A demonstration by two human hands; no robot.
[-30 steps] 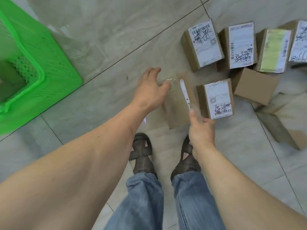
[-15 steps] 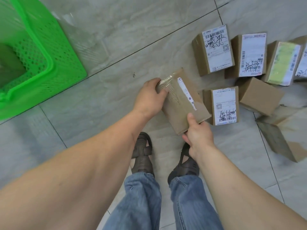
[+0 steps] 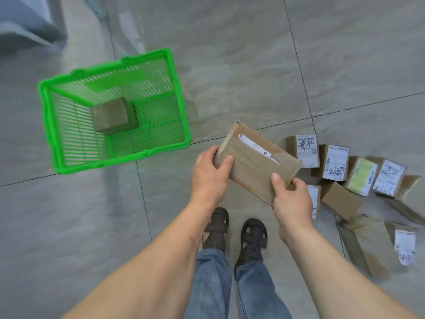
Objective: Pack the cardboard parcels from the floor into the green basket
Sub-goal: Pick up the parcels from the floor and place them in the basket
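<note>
Both hands grasp a parcel; the green basket holds seemingly one brown box

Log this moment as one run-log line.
stage: carrying | held: flat parcel gripped by left hand and right hand | green basket: one parcel inside

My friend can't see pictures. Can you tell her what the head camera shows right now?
Both hands, left hand and right hand, hold a cardboard parcel above a grey tiled floor. A green basket with one parcel inside stands to the left, and more labelled parcels lie on the right.
</note>
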